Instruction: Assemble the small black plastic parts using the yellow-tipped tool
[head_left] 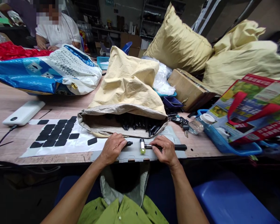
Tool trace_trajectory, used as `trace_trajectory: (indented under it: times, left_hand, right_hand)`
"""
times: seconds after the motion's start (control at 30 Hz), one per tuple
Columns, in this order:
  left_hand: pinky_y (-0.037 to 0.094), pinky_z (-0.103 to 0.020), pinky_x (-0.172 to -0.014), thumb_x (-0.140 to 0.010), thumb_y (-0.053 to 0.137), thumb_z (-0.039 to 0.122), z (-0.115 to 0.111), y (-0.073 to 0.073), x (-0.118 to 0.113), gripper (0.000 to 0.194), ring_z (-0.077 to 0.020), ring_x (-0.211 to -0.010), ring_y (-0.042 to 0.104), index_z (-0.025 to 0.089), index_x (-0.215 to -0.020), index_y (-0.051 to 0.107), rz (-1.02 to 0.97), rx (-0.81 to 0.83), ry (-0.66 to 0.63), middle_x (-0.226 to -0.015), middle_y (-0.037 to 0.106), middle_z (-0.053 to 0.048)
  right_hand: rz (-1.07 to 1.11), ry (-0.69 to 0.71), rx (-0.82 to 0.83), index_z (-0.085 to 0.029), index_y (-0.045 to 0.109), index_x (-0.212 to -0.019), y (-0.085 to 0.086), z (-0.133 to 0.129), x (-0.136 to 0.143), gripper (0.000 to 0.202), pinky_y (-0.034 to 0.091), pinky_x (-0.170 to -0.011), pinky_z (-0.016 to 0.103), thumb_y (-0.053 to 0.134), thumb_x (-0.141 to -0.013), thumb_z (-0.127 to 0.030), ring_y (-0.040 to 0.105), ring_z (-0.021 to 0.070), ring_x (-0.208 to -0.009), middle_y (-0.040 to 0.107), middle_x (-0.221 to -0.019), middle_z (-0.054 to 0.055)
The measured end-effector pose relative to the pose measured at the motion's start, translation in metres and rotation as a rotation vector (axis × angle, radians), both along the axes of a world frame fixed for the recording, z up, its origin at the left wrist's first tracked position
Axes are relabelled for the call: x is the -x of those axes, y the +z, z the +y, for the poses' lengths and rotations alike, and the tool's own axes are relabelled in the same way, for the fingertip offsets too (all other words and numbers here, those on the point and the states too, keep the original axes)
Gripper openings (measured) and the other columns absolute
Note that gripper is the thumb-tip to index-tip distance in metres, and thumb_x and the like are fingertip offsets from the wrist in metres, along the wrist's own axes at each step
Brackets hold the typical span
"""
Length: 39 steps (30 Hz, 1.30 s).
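Note:
My left hand (113,147) is closed around a small black part (129,143), whose dark tip sticks out to the right past the fingers. A small hammer (142,146) with a metal head and a yellow-green face lies across the grey board (130,156), its black handle pointing right. My right hand (164,149) is closed over the hammer's shaft. Just beyond both hands, a cream cloth sack (130,81) lies with its mouth facing me, and several black slim pieces (140,122) show inside.
White sheet (77,140) with several black rounded patches at left, near a white power bank (24,112). Blue-white bag (67,71) behind. At right are keys (185,127), a clear bottle (198,124) and a blue basket (233,147). A person (58,34) sits across the table.

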<state>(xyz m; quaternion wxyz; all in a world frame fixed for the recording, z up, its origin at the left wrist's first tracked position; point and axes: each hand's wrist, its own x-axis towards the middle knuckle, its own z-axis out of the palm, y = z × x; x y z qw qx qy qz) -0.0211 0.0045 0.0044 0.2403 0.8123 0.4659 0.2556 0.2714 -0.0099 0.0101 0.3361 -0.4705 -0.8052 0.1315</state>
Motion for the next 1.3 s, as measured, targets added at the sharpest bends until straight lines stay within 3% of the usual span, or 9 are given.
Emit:
trace_trajectory:
  times: [0.6, 0.83, 1.0, 1.07, 1.17, 1.23, 1.3]
  left_hand:
    - [0.033, -0.036, -0.077, -0.104, 0.04, 0.033, -0.002, 0.002, 0.0, 0.042, -0.0195, -0.08, 0.046, 0.018, -0.067, 0.053, -0.047, -0.014, 0.014, -0.076, 0.055, -0.003]
    - [0.037, -0.035, -0.082, -0.098, 0.054, 0.033, -0.005, 0.003, -0.001, 0.021, -0.0205, -0.089, 0.051, 0.019, -0.087, 0.064, -0.192, 0.015, 0.024, -0.089, 0.061, -0.003]
    - [0.039, -0.037, -0.085, -0.097, 0.054, 0.035, -0.002, 0.007, 0.002, 0.019, -0.0219, -0.091, 0.053, 0.019, -0.092, 0.063, -0.253, 0.01, 0.026, -0.092, 0.061, -0.004]
    - [0.04, -0.037, -0.085, -0.098, 0.053, 0.035, -0.01, 0.014, 0.002, 0.019, -0.0223, -0.091, 0.054, 0.02, -0.095, 0.063, -0.291, -0.003, 0.024, -0.093, 0.062, -0.005]
    - [0.043, -0.038, -0.088, -0.101, 0.048, 0.035, -0.043, 0.021, -0.001, 0.022, -0.0228, -0.094, 0.057, 0.022, -0.101, 0.065, -0.346, 0.027, -0.069, -0.097, 0.066, -0.006]
    - [0.045, -0.037, -0.088, -0.103, 0.043, 0.036, -0.074, 0.014, -0.005, 0.027, -0.0226, -0.093, 0.059, 0.023, -0.105, 0.066, -0.338, 0.102, -0.189, -0.098, 0.067, -0.007]
    - [0.046, -0.035, -0.081, -0.104, 0.039, 0.039, -0.103, -0.006, -0.01, 0.032, -0.0219, -0.088, 0.06, 0.023, -0.103, 0.066, -0.273, 0.2, -0.214, -0.093, 0.067, -0.008]
  right_hand:
    - [0.001, -0.003, -0.016, -0.023, 0.075, -0.087, -0.001, 0.001, 0.0, 0.016, 0.046, -0.075, 0.036, 0.06, -0.084, -0.021, 0.059, 0.0218, -0.082, 0.067, -0.083, 0.004]
    - [-0.002, -0.006, -0.026, -0.023, 0.074, -0.087, -0.001, 0.0, 0.001, 0.015, 0.046, -0.076, 0.036, 0.06, -0.085, -0.021, 0.059, 0.0219, -0.083, 0.067, -0.083, 0.004]
    - [-0.006, -0.011, -0.033, -0.023, 0.074, -0.087, -0.004, 0.0, 0.001, 0.014, 0.046, -0.076, 0.036, 0.06, -0.085, -0.021, 0.059, 0.0214, -0.081, 0.067, -0.082, 0.004]
    - [-0.003, -0.014, -0.032, -0.023, 0.074, -0.087, -0.004, 0.0, 0.001, 0.014, 0.046, -0.076, 0.036, 0.061, -0.084, -0.021, 0.059, 0.0214, -0.082, 0.067, -0.082, 0.004]
    - [-0.006, -0.018, -0.024, -0.022, 0.074, -0.086, -0.003, 0.001, 0.001, 0.014, 0.046, -0.076, 0.035, 0.06, -0.084, -0.021, 0.059, 0.0214, -0.082, 0.066, -0.082, 0.004]
    - [-0.01, -0.017, -0.019, -0.022, 0.074, -0.086, -0.003, 0.001, 0.001, 0.014, 0.046, -0.076, 0.036, 0.06, -0.084, -0.021, 0.059, 0.0215, -0.082, 0.067, -0.082, 0.004]
    - [-0.014, -0.016, -0.017, -0.023, 0.074, -0.085, -0.002, 0.001, 0.0, 0.014, 0.047, -0.077, 0.036, 0.06, -0.084, -0.022, 0.059, 0.0216, -0.082, 0.066, -0.082, 0.004]
